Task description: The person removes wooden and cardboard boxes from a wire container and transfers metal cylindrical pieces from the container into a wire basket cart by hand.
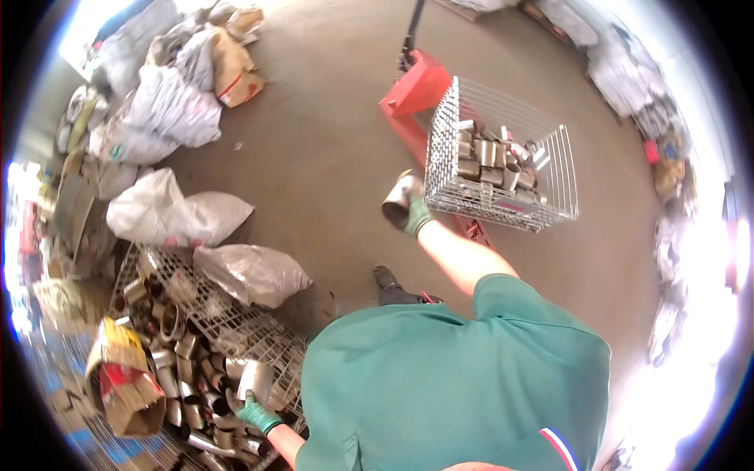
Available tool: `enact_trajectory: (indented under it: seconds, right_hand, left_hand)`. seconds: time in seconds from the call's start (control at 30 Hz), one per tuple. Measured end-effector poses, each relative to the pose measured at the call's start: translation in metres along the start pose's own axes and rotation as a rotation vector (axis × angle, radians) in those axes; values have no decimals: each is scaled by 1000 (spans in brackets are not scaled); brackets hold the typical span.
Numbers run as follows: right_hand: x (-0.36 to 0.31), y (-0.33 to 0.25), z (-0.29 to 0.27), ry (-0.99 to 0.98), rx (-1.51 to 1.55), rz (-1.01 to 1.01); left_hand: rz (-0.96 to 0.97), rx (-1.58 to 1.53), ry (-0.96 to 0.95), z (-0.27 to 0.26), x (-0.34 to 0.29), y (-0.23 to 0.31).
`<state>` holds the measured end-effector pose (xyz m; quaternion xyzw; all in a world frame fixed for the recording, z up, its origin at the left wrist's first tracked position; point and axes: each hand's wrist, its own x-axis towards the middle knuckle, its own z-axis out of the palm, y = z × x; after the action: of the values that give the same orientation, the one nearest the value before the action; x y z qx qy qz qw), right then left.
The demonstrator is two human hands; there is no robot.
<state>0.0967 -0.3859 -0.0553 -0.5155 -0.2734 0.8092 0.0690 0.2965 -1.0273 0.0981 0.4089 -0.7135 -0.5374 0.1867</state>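
Observation:
My right hand (416,215), in a green glove, is stretched forward and closed on a short metal pipe fitting (399,196) with a dark open end. It is just left of a wire basket (503,202) that holds several similar metal fittings (491,155). Low on the left, my gloved left hand (258,416) grips another shiny pipe fitting (254,380). Under and around that hand lies a heap of loose metal fittings (188,369) in a wire mesh cage (228,310). Parts of the fingers are hidden behind the pieces.
The basket stands over a red pallet jack (420,86). Pale sacks (177,212) lie on the left, one sack (255,275) on the cage's mesh. An open cardboard box (129,385) sits on the heap. More sacks (624,74) line the right wall. Concrete floor (330,118) lies between.

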Motion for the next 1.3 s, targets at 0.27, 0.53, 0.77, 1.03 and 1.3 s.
enact_trajectory:
  seconds: [0.27,0.53,0.77,1.03,1.3]
  right_hand:
    - [38,-202,-83,264,-223,-230]
    - [-124,-82,27,-782,-929,-245]
    - [-89,-87,7,-663,-511,-257]
    - [18,-241,-115,193,-2284,-1049]
    - [138,-284,-133,123,-2319,-716]
  left_hand:
    - [66,-108,-524,200,-96,118]
    - [136,-86,-1053,348,-190,180]
    - [149,82,-1210,403,-201,168]
    - [-104,97,-814,271,-113,69]
    - [-347,-111,-125,96,-121,0]
